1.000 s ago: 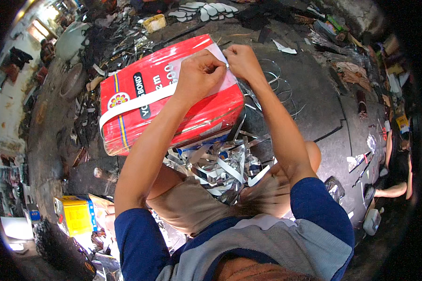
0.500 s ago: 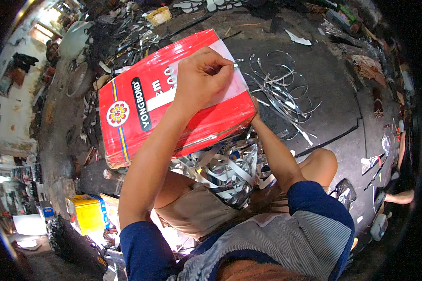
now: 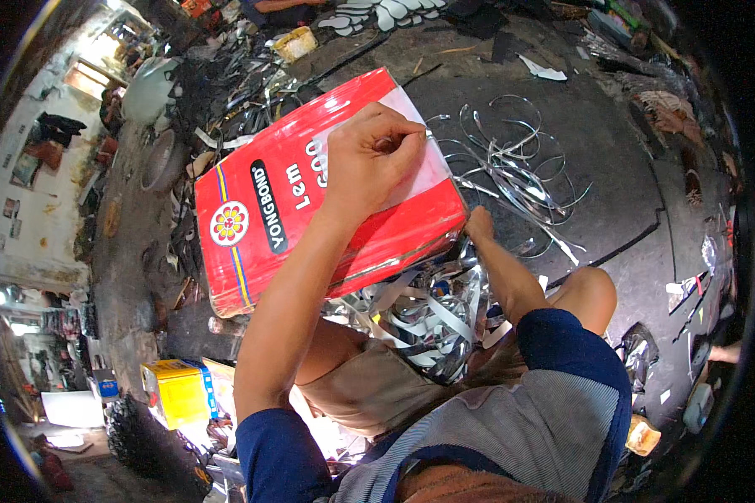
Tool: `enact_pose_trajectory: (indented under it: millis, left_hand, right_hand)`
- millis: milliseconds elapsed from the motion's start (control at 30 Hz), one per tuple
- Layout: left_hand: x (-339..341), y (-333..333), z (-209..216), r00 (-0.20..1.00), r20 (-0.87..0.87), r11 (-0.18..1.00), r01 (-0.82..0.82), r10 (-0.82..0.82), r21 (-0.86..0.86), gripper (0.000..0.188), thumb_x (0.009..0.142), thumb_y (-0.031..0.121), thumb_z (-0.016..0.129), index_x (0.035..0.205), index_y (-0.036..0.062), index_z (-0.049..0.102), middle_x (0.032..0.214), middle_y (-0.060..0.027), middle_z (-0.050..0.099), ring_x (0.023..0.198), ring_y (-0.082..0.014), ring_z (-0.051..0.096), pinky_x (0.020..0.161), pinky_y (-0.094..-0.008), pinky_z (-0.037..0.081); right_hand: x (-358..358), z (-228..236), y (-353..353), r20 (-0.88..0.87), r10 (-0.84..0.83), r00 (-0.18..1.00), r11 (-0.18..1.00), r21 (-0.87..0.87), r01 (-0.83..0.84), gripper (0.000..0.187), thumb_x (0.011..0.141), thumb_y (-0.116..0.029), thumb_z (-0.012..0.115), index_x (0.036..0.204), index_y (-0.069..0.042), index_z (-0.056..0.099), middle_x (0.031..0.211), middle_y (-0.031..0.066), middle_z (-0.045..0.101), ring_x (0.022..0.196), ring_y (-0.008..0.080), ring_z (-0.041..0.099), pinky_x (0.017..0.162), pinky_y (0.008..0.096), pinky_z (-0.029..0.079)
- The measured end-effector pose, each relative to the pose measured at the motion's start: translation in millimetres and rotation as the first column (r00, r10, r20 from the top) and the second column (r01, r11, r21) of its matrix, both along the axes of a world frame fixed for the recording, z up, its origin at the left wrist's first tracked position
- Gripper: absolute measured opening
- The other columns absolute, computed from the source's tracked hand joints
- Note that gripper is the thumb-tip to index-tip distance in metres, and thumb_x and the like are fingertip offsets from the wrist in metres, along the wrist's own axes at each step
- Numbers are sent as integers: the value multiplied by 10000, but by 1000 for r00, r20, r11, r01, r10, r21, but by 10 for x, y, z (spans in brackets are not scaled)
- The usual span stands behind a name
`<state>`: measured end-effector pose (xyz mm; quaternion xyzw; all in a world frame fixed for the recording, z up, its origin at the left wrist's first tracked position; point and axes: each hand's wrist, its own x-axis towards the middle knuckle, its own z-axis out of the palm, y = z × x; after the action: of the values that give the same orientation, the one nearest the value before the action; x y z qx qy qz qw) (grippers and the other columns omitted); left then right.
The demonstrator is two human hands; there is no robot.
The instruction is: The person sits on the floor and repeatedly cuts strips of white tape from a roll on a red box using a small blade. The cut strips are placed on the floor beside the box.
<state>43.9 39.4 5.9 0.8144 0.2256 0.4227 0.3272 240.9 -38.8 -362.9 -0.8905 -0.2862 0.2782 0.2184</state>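
A red box [image 3: 302, 268] with a pale panel lies tilted before me above my lap. My left hand [image 3: 377, 155] is over its panel, thumb and forefinger pinched together. A short bit of thin silvery strip [image 3: 429, 132] shows at those fingertips, by the box's far right edge. My right hand [image 3: 478, 225] is closed beside the lower right corner of the box; what its fingers hold, if anything, is hidden. Below the box, a tangle of silvery strips [image 3: 436, 323] fills the space between my legs.
Loose curled strips [image 3: 520, 168] spread over the dark floor mat right of the box. A yellow carton [image 3: 176, 394] stands at lower left. Scraps and cuttings [image 3: 226, 96] lie at the far left, near a yellow tub [image 3: 295, 44]. Grey sole-shaped pieces [image 3: 386, 12] lie at the back.
A white strip that lay across the box beneath my left wrist no longer shows there. My right hand has come out from behind the box corner. The whole view has shifted slightly.
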Motion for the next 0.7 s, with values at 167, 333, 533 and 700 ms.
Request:
enact_pose_trajectory:
  millis: [167, 333, 533, 700]
  left_hand:
    - [-27, 6, -42, 1000, 22, 1000, 13, -13, 2, 97, 831, -2, 700, 902, 4, 766, 886, -72, 706, 740, -100, 641, 634, -240, 501]
    - [-23, -27, 41, 999, -44, 984, 40, -33, 173, 143, 828, -10, 691, 946, 16, 767, 887, -93, 699, 735, -142, 659, 631, -257, 509]
    - [-123, 8, 26, 992, -101, 871, 110, -70, 478, 191, 836, -12, 705, 1020, 22, 748, 918, -112, 681, 764, -222, 676, 661, -311, 548]
    - [-76, 0, 36, 991, -98, 819, 127, -87, 559, 209, 828, -16, 704, 1033, 18, 724, 930, -106, 657, 773, -262, 649, 687, -348, 544]
  right_hand:
    - [-38, 100, -1, 50, 75, 996, 997, -39, -73, 416, 900, -330, 622, 1045, 50, 708, 1104, 301, 686, 1084, 451, 663, 898, 509, 551]
    - [77, -65, 5, 172, 141, 975, 988, -86, -127, 339, 931, -229, 549, 1075, 35, 706, 1120, 276, 692, 1069, 434, 677, 902, 509, 553]
    - [55, 15, -59, 204, 210, 956, 976, -95, -194, 300, 955, -177, 503, 1089, 23, 682, 1122, 241, 701, 1043, 409, 695, 892, 505, 562]
    - [363, -147, -73, 239, 104, 966, 984, -163, -65, 317, 976, -204, 482, 1140, 24, 631, 1114, 247, 701, 1029, 394, 705, 886, 507, 566]
